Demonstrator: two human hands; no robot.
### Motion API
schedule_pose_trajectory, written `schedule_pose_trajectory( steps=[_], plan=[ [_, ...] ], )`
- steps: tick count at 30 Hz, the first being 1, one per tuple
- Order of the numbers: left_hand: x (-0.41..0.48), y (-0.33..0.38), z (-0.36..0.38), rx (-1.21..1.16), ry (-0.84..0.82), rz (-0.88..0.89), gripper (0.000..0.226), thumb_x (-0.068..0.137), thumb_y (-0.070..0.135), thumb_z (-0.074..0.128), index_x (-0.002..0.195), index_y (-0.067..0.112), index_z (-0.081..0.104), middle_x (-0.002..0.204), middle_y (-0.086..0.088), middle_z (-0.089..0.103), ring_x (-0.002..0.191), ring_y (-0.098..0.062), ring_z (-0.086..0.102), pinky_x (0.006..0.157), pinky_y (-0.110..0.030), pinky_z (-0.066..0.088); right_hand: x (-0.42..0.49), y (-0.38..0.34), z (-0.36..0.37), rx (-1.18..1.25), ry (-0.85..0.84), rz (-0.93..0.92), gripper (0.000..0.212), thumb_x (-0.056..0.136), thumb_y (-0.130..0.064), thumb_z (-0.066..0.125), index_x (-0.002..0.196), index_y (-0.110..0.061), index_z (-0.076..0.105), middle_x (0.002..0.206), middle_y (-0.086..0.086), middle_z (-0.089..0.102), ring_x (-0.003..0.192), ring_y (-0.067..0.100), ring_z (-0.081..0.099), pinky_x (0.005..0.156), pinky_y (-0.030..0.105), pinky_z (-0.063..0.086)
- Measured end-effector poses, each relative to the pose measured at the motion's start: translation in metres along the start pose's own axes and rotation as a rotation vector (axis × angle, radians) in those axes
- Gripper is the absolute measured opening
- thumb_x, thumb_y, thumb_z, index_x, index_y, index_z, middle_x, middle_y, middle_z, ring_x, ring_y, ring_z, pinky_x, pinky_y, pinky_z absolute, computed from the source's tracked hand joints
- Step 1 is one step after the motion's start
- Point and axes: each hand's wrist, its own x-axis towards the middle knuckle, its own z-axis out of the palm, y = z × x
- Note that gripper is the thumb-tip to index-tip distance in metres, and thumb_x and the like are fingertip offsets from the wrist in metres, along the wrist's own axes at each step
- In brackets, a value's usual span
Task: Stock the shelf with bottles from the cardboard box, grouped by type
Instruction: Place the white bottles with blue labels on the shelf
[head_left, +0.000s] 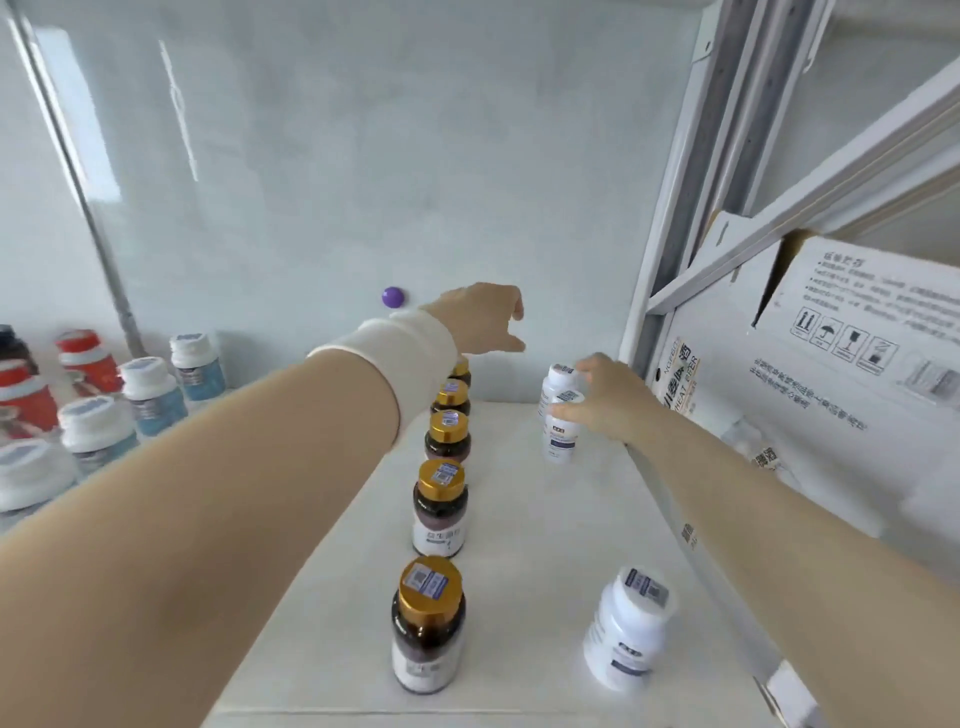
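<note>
Several brown bottles with gold caps stand in a row down the middle of the white shelf. My left hand hovers over the far end of that row, fingers loosely curled and holding nothing. My right hand grips a white bottle at the back right of the shelf, close beside a second white bottle behind it. Another white bottle stands alone at the front right. The white cardboard box sits to the right, past the shelf's upright.
On the left stand white-capped blue bottles and red bottles, behind my left forearm. A purple magnet sticks to the glossy back wall. A metal shelf upright and a diagonal brace rise at the right.
</note>
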Motion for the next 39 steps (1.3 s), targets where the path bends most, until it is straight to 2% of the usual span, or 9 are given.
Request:
schedule_pose_trajectory(
  steps=[3,8,11,13,19,24,28,33,39],
  plan=[
    [-0.066,-0.011,-0.017,0.313,0.021,-0.005,0.042,0.092,0.036,0.052,0.128,0.017,0.045,0.125,-0.003,0.055,0.111,-0.026,0.054,0.088,-0.035,0.045,-0.036,-0.034,0.011,-0.190,0.036,-0.120,0.059,0.084,-0.032,0.064,0.133,-0.011,0.039,0.131,0.013,0.042,0.121,0.029,0.044,0.093,0.035,0.041],
    [-0.175,-0.045,-0.034,0.702,0.036,-0.030,0.034,0.092,0.025,0.047,0.123,0.014,0.048,0.117,-0.007,0.057,0.106,-0.027,0.055,0.077,-0.031,0.037,-0.102,-0.104,0.050,-0.436,0.011,-0.364,0.034,0.087,-0.028,0.056,0.114,-0.012,0.044,0.111,0.011,0.046,0.113,0.033,0.050,0.085,0.036,0.041],
    [-0.237,-0.081,-0.054,0.807,0.006,-0.117,0.036,0.090,0.025,0.051,0.124,0.015,0.046,0.117,-0.006,0.056,0.108,-0.026,0.054,0.076,-0.031,0.034,-0.133,-0.155,0.079,-0.475,-0.018,-0.470,0.047,0.090,-0.031,0.054,0.128,-0.009,0.041,0.126,0.014,0.045,0.118,0.032,0.045,0.093,0.038,0.041],
    [-0.281,-0.108,-0.070,0.858,0.003,-0.182,0.038,0.090,0.026,0.052,0.126,0.015,0.045,0.119,-0.006,0.057,0.110,-0.027,0.054,0.078,-0.033,0.038,-0.153,-0.195,0.102,-0.434,-0.024,-0.547,0.046,0.091,-0.029,0.051,0.130,-0.008,0.041,0.130,0.015,0.044,0.120,0.032,0.044,0.094,0.040,0.041],
    [-0.431,-0.212,-0.121,0.885,-0.042,-0.414,0.036,0.090,0.018,0.048,0.126,0.014,0.046,0.116,-0.006,0.059,0.109,-0.026,0.057,0.084,-0.035,0.046,-0.213,-0.340,0.191,-0.429,-0.069,-0.796,0.041,0.094,-0.022,0.047,0.131,-0.008,0.038,0.135,0.015,0.042,0.122,0.032,0.043,0.095,0.040,0.039],
    [-0.580,-0.321,-0.162,0.951,-0.102,-0.610,0.039,0.091,0.024,0.052,0.128,0.014,0.045,0.126,-0.007,0.054,0.119,-0.026,0.050,0.091,-0.036,0.042,-0.274,-0.483,0.289,-0.390,-0.123,-0.968,0.045,0.090,-0.025,0.050,0.132,-0.009,0.040,0.134,0.015,0.042,0.122,0.034,0.043,0.094,0.041,0.041],
    [-0.704,-0.403,-0.179,0.993,-0.213,-0.740,0.037,0.093,0.019,0.047,0.129,0.013,0.043,0.126,-0.006,0.054,0.117,-0.026,0.051,0.094,-0.035,0.041,-0.328,-0.579,0.371,-0.403,-0.222,-1.026,0.045,0.092,-0.030,0.049,0.130,-0.008,0.038,0.135,0.016,0.041,0.123,0.033,0.041,0.094,0.041,0.040],
    [-0.828,-0.490,-0.180,0.905,-0.227,-0.936,0.043,0.093,0.024,0.048,0.134,0.013,0.041,0.127,-0.007,0.055,0.117,-0.026,0.053,0.095,-0.037,0.044,-0.385,-0.676,0.467,-0.446,-0.321,-1.159,0.044,0.093,-0.028,0.048,0.131,-0.009,0.039,0.136,0.014,0.040,0.125,0.032,0.039,0.097,0.041,0.037],
    [-0.910,-0.603,-0.163,0.771,-0.286,-1.060,0.036,0.093,0.021,0.051,0.128,0.012,0.046,0.126,-0.008,0.055,0.117,-0.025,0.053,0.094,-0.037,0.044,-0.415,-0.767,0.592,-0.494,-0.401,-1.313,0.047,0.093,-0.032,0.046,0.133,-0.010,0.037,0.136,0.014,0.042,0.125,0.030,0.040,0.100,0.040,0.035]
  ],
)
